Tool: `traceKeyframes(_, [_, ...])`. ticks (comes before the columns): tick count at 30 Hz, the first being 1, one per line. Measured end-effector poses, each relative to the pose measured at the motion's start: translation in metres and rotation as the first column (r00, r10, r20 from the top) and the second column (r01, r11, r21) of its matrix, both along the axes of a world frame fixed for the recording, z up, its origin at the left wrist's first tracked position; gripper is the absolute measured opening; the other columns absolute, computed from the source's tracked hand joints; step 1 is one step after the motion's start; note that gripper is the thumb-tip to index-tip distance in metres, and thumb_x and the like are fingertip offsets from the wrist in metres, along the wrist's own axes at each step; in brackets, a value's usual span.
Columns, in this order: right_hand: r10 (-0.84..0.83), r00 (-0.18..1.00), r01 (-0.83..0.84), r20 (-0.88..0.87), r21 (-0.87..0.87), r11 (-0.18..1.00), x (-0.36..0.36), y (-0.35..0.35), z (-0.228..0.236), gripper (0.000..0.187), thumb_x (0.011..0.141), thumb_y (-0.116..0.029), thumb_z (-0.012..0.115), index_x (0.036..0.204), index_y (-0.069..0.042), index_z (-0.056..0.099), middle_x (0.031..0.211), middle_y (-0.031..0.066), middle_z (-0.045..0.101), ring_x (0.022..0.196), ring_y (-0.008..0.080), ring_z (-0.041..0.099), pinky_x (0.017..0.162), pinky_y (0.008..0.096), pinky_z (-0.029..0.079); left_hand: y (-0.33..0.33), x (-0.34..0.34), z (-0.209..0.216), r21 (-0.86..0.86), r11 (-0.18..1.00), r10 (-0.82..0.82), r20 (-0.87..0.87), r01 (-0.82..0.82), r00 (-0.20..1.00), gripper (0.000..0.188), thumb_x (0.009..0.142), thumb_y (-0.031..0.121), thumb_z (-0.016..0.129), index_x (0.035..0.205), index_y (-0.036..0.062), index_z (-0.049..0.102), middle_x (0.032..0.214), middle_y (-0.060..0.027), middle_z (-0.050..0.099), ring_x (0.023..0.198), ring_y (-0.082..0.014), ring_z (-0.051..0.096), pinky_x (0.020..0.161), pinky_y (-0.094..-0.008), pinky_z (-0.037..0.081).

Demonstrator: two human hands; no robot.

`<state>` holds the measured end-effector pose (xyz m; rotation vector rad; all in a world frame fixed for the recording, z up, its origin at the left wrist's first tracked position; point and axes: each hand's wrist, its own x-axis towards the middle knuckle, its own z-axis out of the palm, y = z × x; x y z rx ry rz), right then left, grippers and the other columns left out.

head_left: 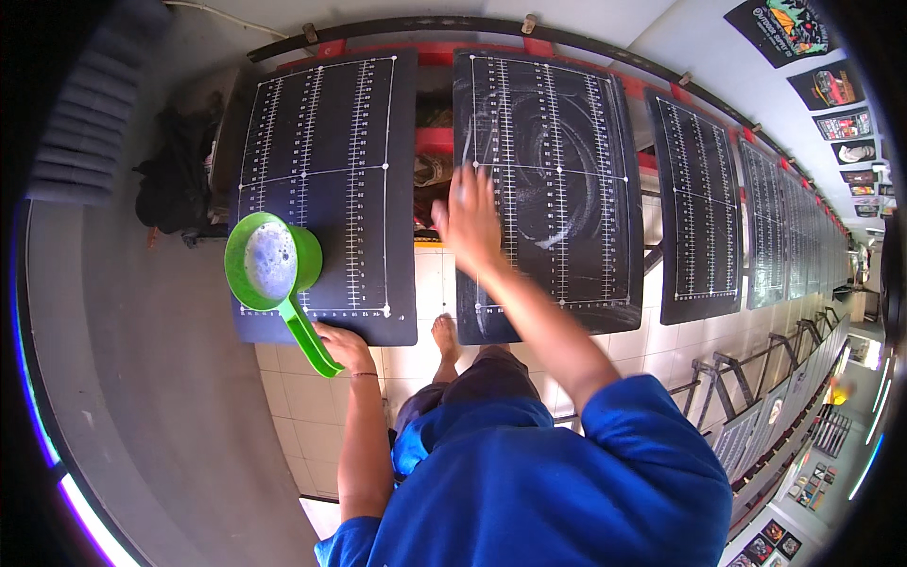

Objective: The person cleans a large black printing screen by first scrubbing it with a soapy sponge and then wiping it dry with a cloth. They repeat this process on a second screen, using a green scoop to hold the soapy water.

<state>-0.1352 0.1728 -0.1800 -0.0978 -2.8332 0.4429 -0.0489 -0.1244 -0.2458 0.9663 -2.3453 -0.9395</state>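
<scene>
A green plastic dipper [311, 255] with a long handle stands on the lower left part of the left black board [331, 203]. Whitish, foamy liquid [271, 258] fills its cup. My left hand [348, 350] is at that board's near edge, right by the dipper's handle, which partly covers its fingers; its grip cannot be made out. Blurred by motion, my right hand [470, 219] is over the left edge of the middle black board [520, 283]. Wet, whitish swirls cover much of this board. Whether the right fingers hold anything is not clear.
Both boards carry white ruler lines and rest on a red frame [435, 140]. More black boards [699, 203] line up to the right. A dark rail [397, 30] runs along the far side. Metal racks [727, 373] stand at the right, behind me. A gap separates the two nearest boards.
</scene>
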Motion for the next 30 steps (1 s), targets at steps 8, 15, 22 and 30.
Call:
traceKeyframes(8, [-0.292, 0.879, 0.244, 0.377, 0.169, 0.955, 0.242, 0.098, 0.009, 0.075, 0.097, -0.037, 0.057, 0.153, 0.006, 0.032, 0.162, 0.0288, 0.023, 0.151, 0.0468, 0.020, 0.122, 0.0584, 0.014, -0.019, 0.010, -0.032, -0.220, 0.975, 0.034, 0.326, 0.041, 0.945, 0.033, 0.106, 0.017, 0.046, 0.132, -0.0011, 0.057, 0.125, -0.0194, 0.063, 0.110, -0.0341, 0.063, 0.092, -0.0390, 0.051])
traceKeyframes(15, [-0.339, 0.902, 0.313, 0.266, 0.137, 0.940, 0.194, 0.012, 0.010, 0.080, 0.095, -0.040, 0.060, 0.150, 0.012, 0.033, 0.158, 0.0328, 0.029, 0.148, 0.0513, 0.023, 0.121, 0.0602, 0.015, 0.013, -0.007, 0.021, 0.072, 0.996, 0.065, -0.085, -0.059, 0.994, 0.062, 0.107, 0.036, 0.049, 0.115, -0.0254, 0.051, 0.108, -0.0438, 0.060, 0.090, -0.0506, 0.060, 0.082, -0.0555, 0.047])
traceKeyframes(22, [-0.187, 0.899, 0.195, 0.397, 0.021, 0.981, 0.223, 0.020, 0.023, 0.075, 0.096, -0.040, 0.060, 0.153, 0.002, 0.036, 0.160, 0.0252, 0.029, 0.150, 0.0452, 0.024, 0.119, 0.0631, 0.018, -0.004, -0.002, -0.001, 0.081, 0.994, 0.081, -0.039, -0.078, 0.996, 0.071, 0.107, 0.041, 0.045, 0.110, -0.0298, 0.050, 0.101, -0.0480, 0.059, 0.086, -0.0507, 0.061, 0.079, -0.0550, 0.049])
traceKeyframes(30, [-0.731, 0.683, 0.727, 0.015, 0.085, 0.681, 0.199, 0.179, -0.008, 0.059, 0.102, -0.039, 0.051, 0.129, 0.013, 0.050, 0.136, 0.0313, 0.049, 0.134, 0.0505, 0.040, 0.115, 0.0589, 0.026, -0.011, -0.003, -0.011, 0.089, 0.989, 0.118, 0.004, -0.117, 0.993, 0.074, 0.106, 0.047, 0.045, 0.094, -0.0247, 0.057, 0.088, -0.0431, 0.061, 0.073, -0.0497, 0.059, 0.069, -0.0571, 0.047])
